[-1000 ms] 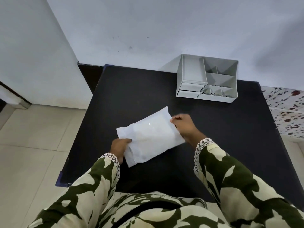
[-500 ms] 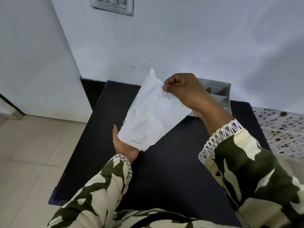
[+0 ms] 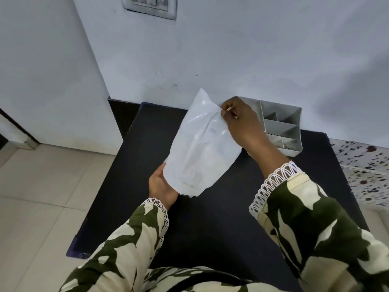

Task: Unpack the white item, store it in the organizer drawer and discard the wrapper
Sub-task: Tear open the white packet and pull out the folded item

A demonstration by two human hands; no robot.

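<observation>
A white plastic package (image 3: 200,144) is held upright above the black table (image 3: 210,228). My left hand (image 3: 161,185) cups its lower end from underneath. My right hand (image 3: 240,123) pinches the upper right edge between thumb and fingers. The package looks sealed; whatever is inside is hidden by the wrapper. The grey organizer (image 3: 282,125) with several compartments stands at the table's back edge against the wall, partly hidden behind my right hand; its drawer is out of sight.
A white wall rises right behind the table, with a switch plate (image 3: 149,6) high up. Tiled floor (image 3: 42,186) lies to the left. A speckled surface (image 3: 366,163) adjoins the table on the right.
Both hands have lifted the package off the table and turned it upright. My right hand has shifted to pinch the top edge. The view has tilted upward.
</observation>
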